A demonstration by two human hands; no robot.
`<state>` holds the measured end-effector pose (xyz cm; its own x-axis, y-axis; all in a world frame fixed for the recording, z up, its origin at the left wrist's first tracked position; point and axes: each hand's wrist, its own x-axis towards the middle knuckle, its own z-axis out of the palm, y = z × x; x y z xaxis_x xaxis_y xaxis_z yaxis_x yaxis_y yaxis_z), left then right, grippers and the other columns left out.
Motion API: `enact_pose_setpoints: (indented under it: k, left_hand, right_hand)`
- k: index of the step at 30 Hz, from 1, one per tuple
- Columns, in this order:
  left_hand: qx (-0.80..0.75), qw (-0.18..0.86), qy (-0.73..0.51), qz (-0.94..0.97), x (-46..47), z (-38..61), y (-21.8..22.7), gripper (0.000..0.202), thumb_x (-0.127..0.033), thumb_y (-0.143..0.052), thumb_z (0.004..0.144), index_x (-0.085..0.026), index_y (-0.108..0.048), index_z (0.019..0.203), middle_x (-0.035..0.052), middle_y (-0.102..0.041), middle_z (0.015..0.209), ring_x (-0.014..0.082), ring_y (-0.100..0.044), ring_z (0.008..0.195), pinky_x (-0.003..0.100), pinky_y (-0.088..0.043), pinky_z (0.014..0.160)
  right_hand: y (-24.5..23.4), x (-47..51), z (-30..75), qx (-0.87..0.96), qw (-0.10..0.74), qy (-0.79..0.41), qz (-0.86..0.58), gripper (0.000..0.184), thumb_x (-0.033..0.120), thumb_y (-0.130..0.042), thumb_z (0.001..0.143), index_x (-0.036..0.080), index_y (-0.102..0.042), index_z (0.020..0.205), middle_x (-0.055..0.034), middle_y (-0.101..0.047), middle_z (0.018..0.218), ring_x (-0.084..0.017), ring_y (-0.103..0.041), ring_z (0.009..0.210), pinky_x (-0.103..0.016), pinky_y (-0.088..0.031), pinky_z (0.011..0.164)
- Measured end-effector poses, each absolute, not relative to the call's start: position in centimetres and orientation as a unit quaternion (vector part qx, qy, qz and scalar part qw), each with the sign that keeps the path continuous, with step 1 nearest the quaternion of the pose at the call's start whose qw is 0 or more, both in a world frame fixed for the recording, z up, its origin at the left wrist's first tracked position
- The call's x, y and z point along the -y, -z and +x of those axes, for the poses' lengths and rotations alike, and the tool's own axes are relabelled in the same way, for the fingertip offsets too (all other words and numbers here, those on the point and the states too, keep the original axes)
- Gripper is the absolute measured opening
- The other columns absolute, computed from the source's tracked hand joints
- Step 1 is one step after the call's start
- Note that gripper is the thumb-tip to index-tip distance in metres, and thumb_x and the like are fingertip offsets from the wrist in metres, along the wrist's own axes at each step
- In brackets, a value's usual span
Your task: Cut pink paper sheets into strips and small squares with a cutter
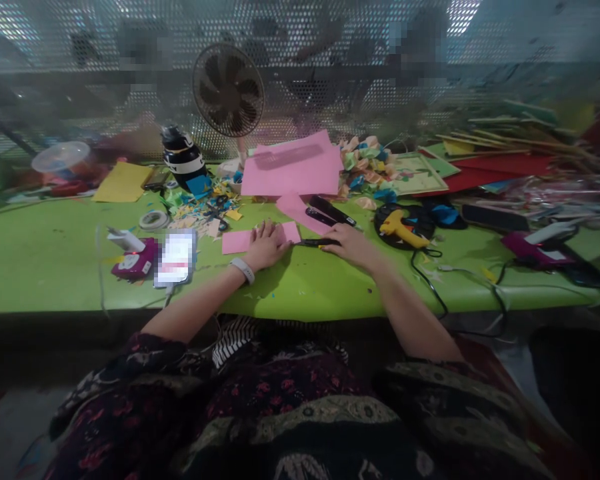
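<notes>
My left hand [266, 245] lies flat, fingers spread, pressing a small pink paper strip [240, 240] onto the green table [55, 260]. A white band sits on that wrist. My right hand [349, 244] is closed around a thin dark tool [314, 243], perhaps a pen or knife, whose tip reaches the strip's right end. Just beyond lie another pink paper piece [296, 208] and a black stapler-like tool [330, 212].
A large pink sheet [293, 170], a small fan [229, 90], a dark bottle [183, 159], paper scraps [205, 207], tape roll [153, 219], phone [175, 258], yellow glue gun [403, 228] with its cord, folded paper flowers [367, 163] and red sheets [485, 172] crowd the table. A perforated screen [330, 40] stands behind.
</notes>
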<state>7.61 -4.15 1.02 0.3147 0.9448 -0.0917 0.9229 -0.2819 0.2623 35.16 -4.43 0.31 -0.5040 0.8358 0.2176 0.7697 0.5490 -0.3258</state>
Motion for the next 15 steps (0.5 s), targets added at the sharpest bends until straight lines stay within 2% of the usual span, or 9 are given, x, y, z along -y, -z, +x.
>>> enact_pose_setpoints:
  k: [3,6,9,11,15]
  left_hand:
    - [-0.568,0.160,-0.063,0.805,3.8,8.4,-1.3,0.068,-0.049,-0.030,0.109,-0.014,-0.029,0.168,0.0181,-0.016,0.177,0.0377,-0.009,0.164,0.060,-0.018,0.130]
    - [-0.555,0.152,-0.078,0.814,3.5,7.8,-1.2,0.063,-0.043,-0.028,0.110,-0.016,-0.033,0.167,0.0168,-0.020,0.177,0.0343,-0.010,0.165,0.057,-0.021,0.130]
    - [-0.529,0.119,-0.069,0.838,3.2,5.7,-1.0,0.058,-0.040,-0.025,0.111,-0.023,-0.040,0.164,0.0110,-0.019,0.178,0.0321,-0.008,0.165,0.058,-0.015,0.130]
    - [-0.490,0.102,-0.043,0.864,3.2,4.2,-0.7,0.058,-0.041,-0.028,0.111,-0.027,-0.036,0.166,0.0078,-0.018,0.178,0.0299,-0.008,0.165,0.058,-0.010,0.131]
    - [-0.447,0.102,0.006,0.889,3.1,2.8,-0.2,0.064,-0.051,-0.029,0.110,-0.026,-0.028,0.169,0.0083,-0.017,0.178,0.0266,-0.012,0.165,0.052,-0.008,0.132]
  right_hand:
    - [0.1,4.1,35.9,0.857,0.177,-0.085,-0.476,0.021,0.031,-0.070,0.095,0.025,-0.081,0.112,-0.0110,-0.072,0.113,-0.029,-0.065,0.108,-0.045,-0.051,0.096]
    - [0.2,4.1,36.3,0.858,0.174,-0.093,-0.475,0.022,0.031,-0.069,0.096,0.026,-0.081,0.113,-0.0108,-0.073,0.113,-0.029,-0.065,0.107,-0.045,-0.051,0.096]
    - [0.1,4.1,36.3,0.855,0.171,-0.099,-0.480,0.023,0.031,-0.069,0.095,0.024,-0.081,0.113,-0.0120,-0.072,0.113,-0.029,-0.065,0.106,-0.045,-0.051,0.096]
    - [0.0,4.1,36.1,0.855,0.170,-0.100,-0.480,0.023,0.032,-0.070,0.095,0.023,-0.081,0.113,-0.0121,-0.072,0.113,-0.029,-0.065,0.106,-0.044,-0.050,0.097]
    - [0.0,4.2,35.2,0.857,0.175,-0.093,-0.476,0.022,0.033,-0.070,0.095,0.024,-0.081,0.112,-0.0114,-0.072,0.112,-0.028,-0.065,0.107,-0.042,-0.051,0.096]
